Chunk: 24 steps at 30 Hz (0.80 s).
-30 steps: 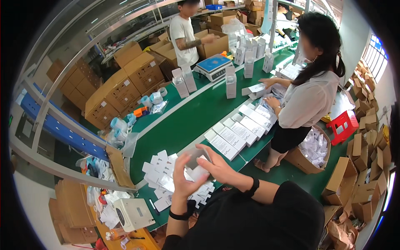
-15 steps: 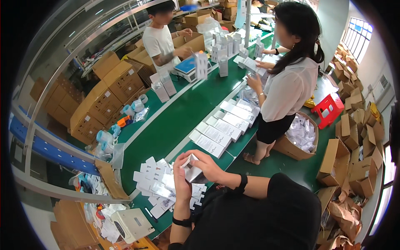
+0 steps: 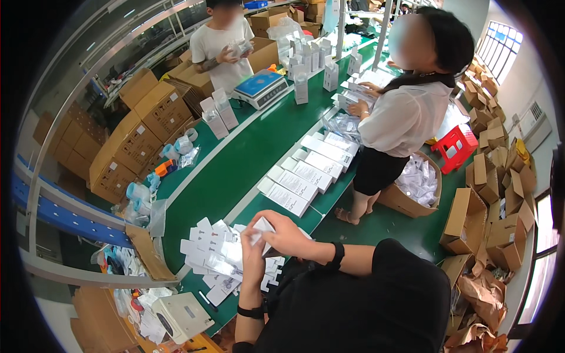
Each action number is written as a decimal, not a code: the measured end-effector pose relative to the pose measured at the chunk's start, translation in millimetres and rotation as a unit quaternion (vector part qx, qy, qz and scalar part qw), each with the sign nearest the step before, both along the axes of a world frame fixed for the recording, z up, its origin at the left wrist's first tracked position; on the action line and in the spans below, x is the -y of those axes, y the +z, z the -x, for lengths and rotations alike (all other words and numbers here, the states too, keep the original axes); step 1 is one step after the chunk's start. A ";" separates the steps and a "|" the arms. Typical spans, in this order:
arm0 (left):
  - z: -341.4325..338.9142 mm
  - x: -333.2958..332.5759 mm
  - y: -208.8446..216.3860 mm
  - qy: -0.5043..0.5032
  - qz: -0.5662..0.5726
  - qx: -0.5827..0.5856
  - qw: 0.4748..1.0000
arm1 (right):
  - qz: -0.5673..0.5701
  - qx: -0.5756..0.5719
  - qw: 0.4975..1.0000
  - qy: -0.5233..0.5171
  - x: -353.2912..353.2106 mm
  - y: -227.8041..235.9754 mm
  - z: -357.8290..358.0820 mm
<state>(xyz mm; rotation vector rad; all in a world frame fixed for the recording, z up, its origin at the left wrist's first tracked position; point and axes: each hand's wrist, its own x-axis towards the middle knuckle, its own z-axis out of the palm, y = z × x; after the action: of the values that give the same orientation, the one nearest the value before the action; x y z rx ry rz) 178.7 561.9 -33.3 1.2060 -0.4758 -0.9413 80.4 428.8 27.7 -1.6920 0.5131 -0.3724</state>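
Between both hands I hold a small white carton, its white end turned upward. My left hand wraps the near left side. My right hand covers the carton's right side, with fingers at its top end. Much of the carton's body is hidden behind the hands. Beside my left hand lies a loose pile of flat, unfolded white cartons, some with small printed pictures. Just beyond my hands, a row of formed white boxes lies on the green bench.
A green belt runs away from me. Across it, a person in white stands behind a blue-topped scale. Another person handles white boxes at right. A carton of bagged items and a red stool stand on the floor.
The carton has tilted, and a white folded end now shows where a shiny face was. Across the belt, the person has drawn back from the scale with something in their hands.
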 end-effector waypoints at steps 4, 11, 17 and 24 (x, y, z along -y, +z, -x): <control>1.8 -19.8 -2.8 0.103 0.094 0.166 0.976 | 0.014 0.050 0.999 0.003 -3.7 3.1 -0.1; -16.6 -45.5 -9.5 0.045 -0.078 0.531 0.842 | 0.197 -0.010 0.975 0.103 0.2 -29.2 5.6; -50.5 -86.9 -137.1 0.078 -0.299 0.608 0.732 | 0.443 -0.100 0.889 0.055 42.2 -175.1 -2.9; -26.3 -127.4 -160.9 -0.027 -0.472 0.534 0.701 | 0.533 -0.143 0.832 -0.055 52.5 -204.5 24.4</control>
<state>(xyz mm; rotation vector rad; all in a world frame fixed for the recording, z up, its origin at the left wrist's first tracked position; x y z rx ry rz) 204.9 689.4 -194.2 2.7288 -0.9911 -0.3726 56.0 376.3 -176.7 -2.8461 0.6833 -0.5450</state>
